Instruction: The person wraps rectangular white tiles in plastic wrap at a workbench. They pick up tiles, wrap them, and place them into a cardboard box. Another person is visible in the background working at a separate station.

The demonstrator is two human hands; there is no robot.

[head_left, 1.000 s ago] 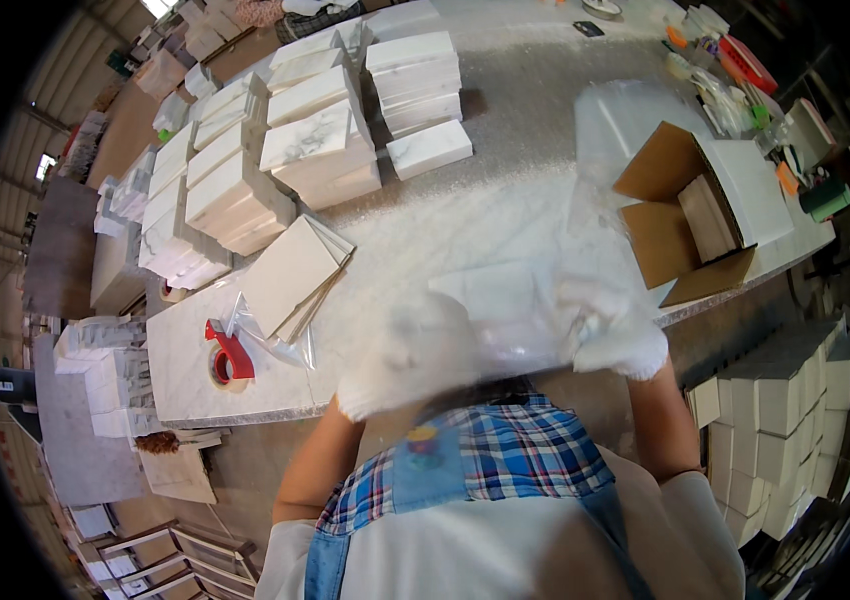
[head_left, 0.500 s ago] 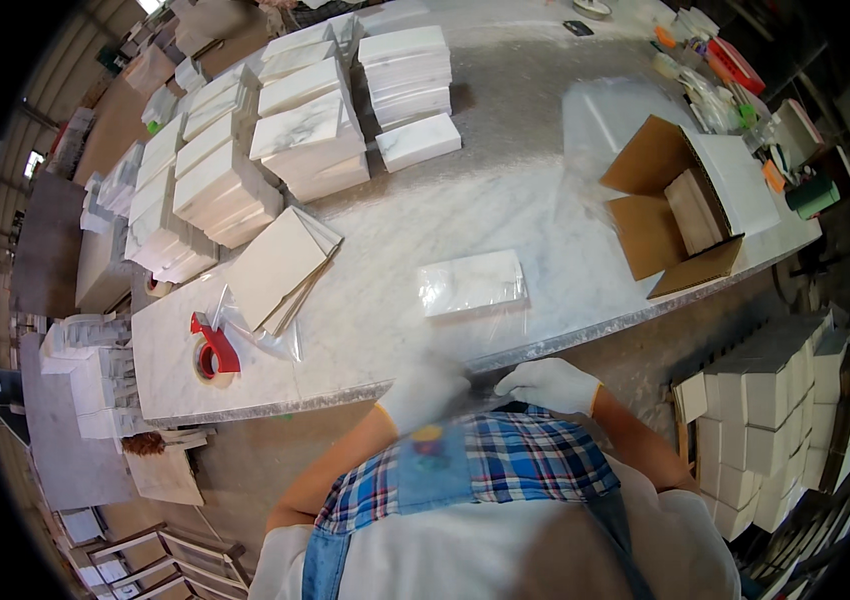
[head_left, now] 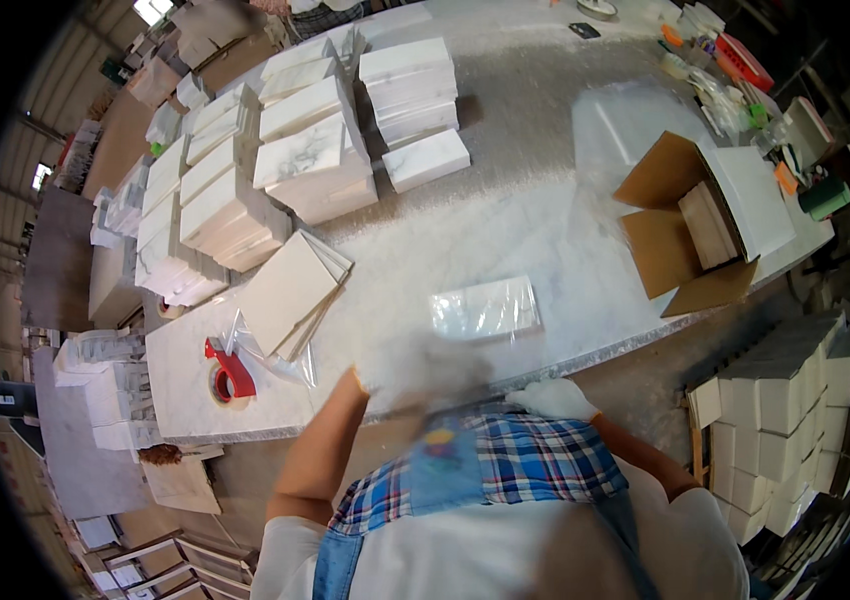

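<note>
On the near part of the marble-topped table (head_left: pixel 275 425) lies a white marble tile block in clear plastic film (head_left: pixel 485 308). My left hand (head_left: pixel 425 370), in a white glove, is over the table edge just below and left of that block. Motion smears its fingers, so what it holds, if anything, does not show. Close to my apron at the table edge is my right hand (head_left: pixel 555 398), also gloved, its fingers curled in. Whatever may be inside them is hidden. A red tape dispenser (head_left: pixel 235 375) and several cream-coloured sheets (head_left: pixel 290 290) rest left of my left hand.
Stacks of marble tiles (head_left: pixel 315 155) fill the far left of the table. An open cardboard box (head_left: pixel 660 245) stands at the right beside plastic film (head_left: pixel 615 125). Stacked white blocks (head_left: pixel 775 430) stand beyond the near right table edge.
My left hand has moved forward from my apron over the table edge, toward the wrapped block. My right hand stays near the apron, slightly lower. The whole view has shifted a little.
</note>
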